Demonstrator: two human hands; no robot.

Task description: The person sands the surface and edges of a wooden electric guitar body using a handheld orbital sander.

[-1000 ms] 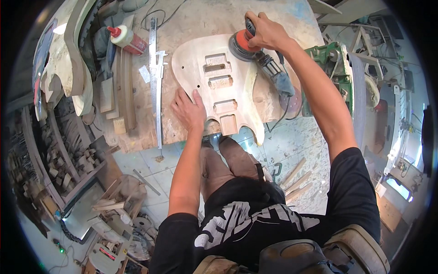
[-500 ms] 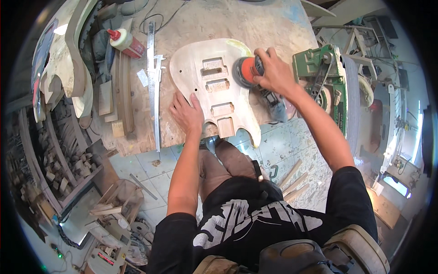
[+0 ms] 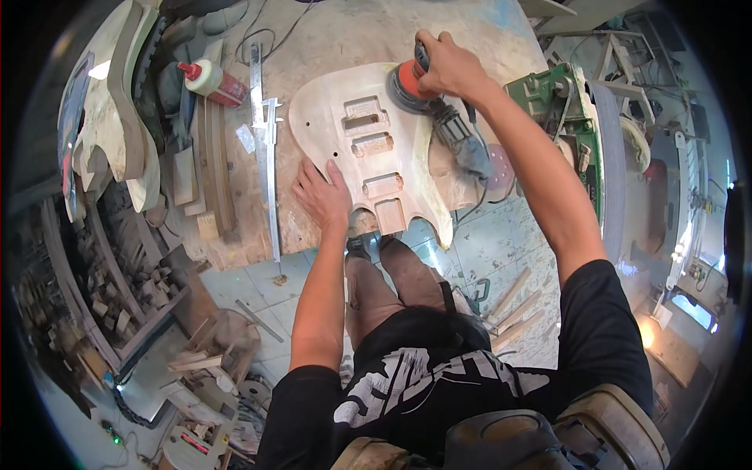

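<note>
Guitar body [image 3: 376,164] of pale, smooth wood, cut with squared pockets and curved horns, lies flat on the worn wooden table [image 3: 478,39], its lower end overhanging the near edge. The right hand [image 3: 454,69] is wrapped around the orange-and-black sander [image 3: 408,81], whose round disc meets the body's upper right side. The left hand [image 3: 323,194], thumb and fingers apart, rests against the lower left edge, near a flat metal caliper [image 3: 271,145].

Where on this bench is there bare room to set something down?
The widest bare stretch of bench lies beyond the guitar body and sander, left of the blue stain. The left side is crowded: red-capped bottle, wooden strips, caliper.
</note>
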